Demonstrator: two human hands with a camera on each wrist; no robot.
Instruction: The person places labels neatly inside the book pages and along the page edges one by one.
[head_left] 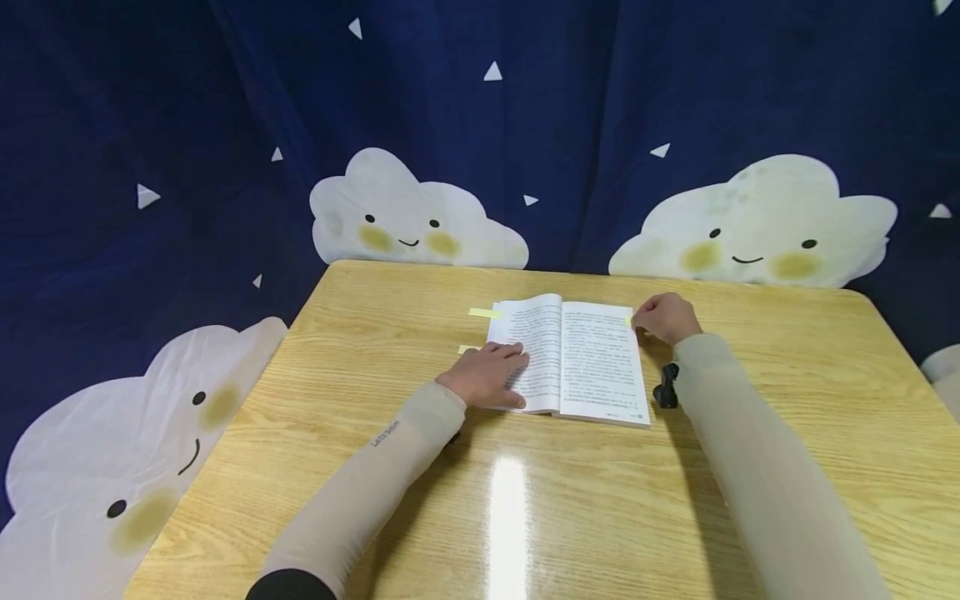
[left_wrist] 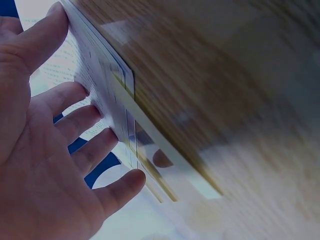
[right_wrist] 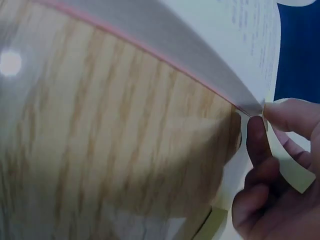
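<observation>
An open book [head_left: 600, 358] with printed pages lies on the wooden table. My left hand [head_left: 491, 375] rests on the left page, its fingers spread; in the left wrist view the same hand [left_wrist: 65, 135] has its fingertips against the page. Long yellow sticky tabs [left_wrist: 165, 150] stick out past the book's left edge close to that hand. At the right page's outer edge, my right hand [head_left: 666, 318] pinches a yellow sticky tab [right_wrist: 295, 172] between thumb and finger. Part of this tab lies on the page, and its loose end hangs among the fingers.
The wooden table [head_left: 375, 358] reaches back to a dark blue curtain [head_left: 570, 125] with white clouds and triangles. In the right wrist view, another yellow strip [right_wrist: 212, 222] shows low, below the hand. A bright light reflection lies on the tabletop in front of the book.
</observation>
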